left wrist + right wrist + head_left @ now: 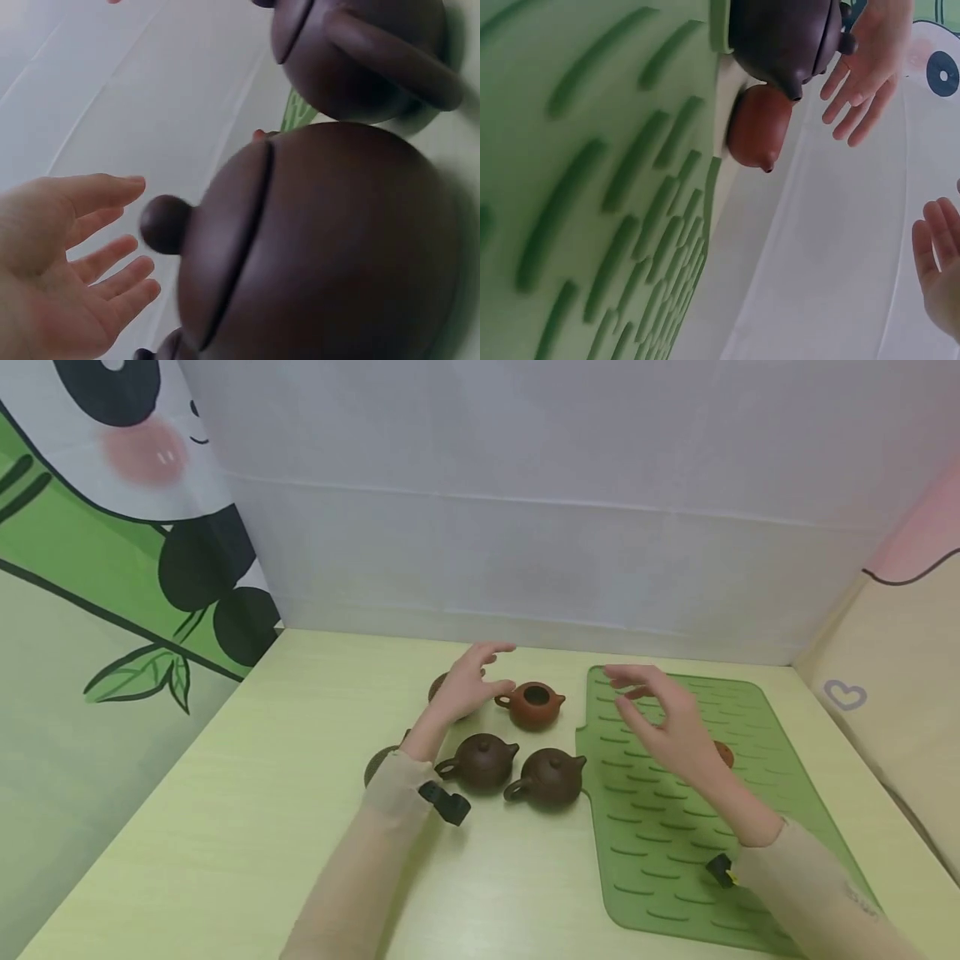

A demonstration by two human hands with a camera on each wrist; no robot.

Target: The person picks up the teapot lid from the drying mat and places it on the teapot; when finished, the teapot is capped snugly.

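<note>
My left hand [467, 687] hovers over the teapots with fingers loosely bent and nothing in its grasp. Just right of it stands a reddish-brown teapot [532, 708], its round mouth uncovered. Two dark brown teapots with lids on, one on the left [485, 764] and one on the right [551, 779], sit nearer me. The left wrist view shows a dark teapot [337, 247] close up, apart from the hand. Above the green mat [637, 877], my right hand [671, 727] is raised, also holding nothing. Behind it, a small reddish-brown piece [724, 753], partly hidden, lies on the mat.
Two more teapots are partly covered by my left arm and hand: one at the left [378, 766], one farther back [437, 685]. A pale cloth wall [555, 560] closes off the table's far edge. The mat's raised ridges cover the table's right side.
</note>
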